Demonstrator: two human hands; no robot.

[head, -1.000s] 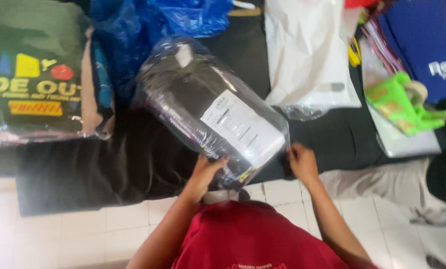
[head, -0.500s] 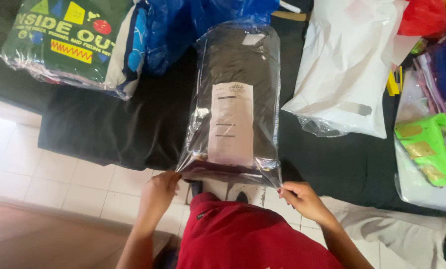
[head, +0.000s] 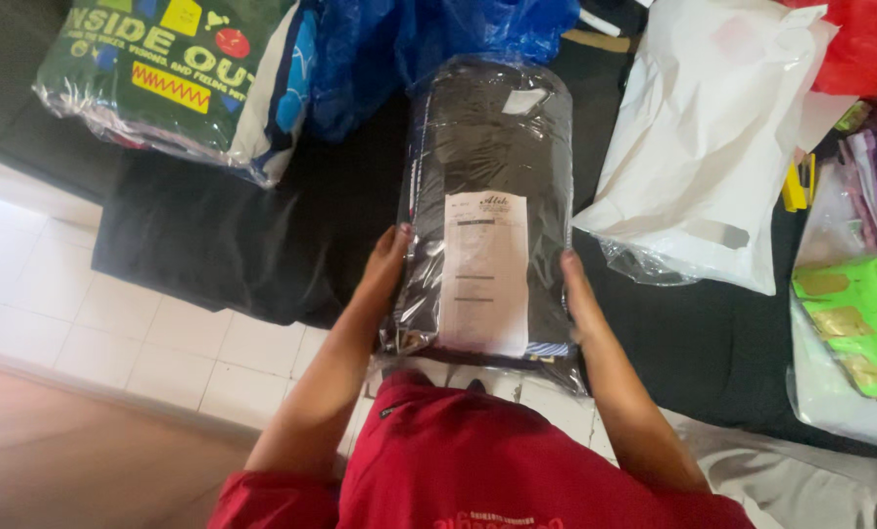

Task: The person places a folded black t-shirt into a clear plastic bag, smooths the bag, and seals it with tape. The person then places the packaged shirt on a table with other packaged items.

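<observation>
Between my hands: the wrapped package (head: 487,211), my left hand (head: 387,263) and right hand (head: 577,294) pressing its two sides.
Under it: the cloth (head: 213,235) spread on the floor.
Left, beyond my grip: a printed bundle (head: 164,73).
Straight beyond: a plastic bag (head: 379,49), perhaps touching the package.
Right: a flat mailer bag (head: 703,147).

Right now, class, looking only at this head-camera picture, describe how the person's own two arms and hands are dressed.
Both forearms are bare, and so are the left hand and the right hand: no gloves, watch, rings or bracelets show. A short red sleeve covers the left upper arm, part of a red shirt with small pale lettering near its bottom edge.
</observation>
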